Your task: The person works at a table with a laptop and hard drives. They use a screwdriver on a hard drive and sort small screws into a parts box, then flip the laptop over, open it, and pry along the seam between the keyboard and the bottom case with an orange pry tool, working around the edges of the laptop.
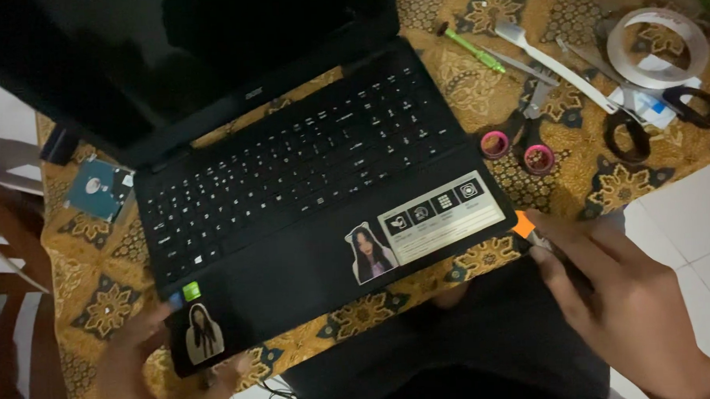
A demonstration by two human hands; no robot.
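Head view, laptop: the open black laptop lay askew on the patterned cloth, its front edge overhanging toward you.
Left hand: your left hand gripped its near-left corner, steadying it.
Right hand: your right hand pinched a thin orange-tipped tool at the near-right corner.
Aside: scissors, tape roll and a bare hard drive waited within reach.

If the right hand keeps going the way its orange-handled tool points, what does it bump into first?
Probably the laptop: the right hand aims its tool up-left at the laptop's near right corner, which it seems nearly to touch already.
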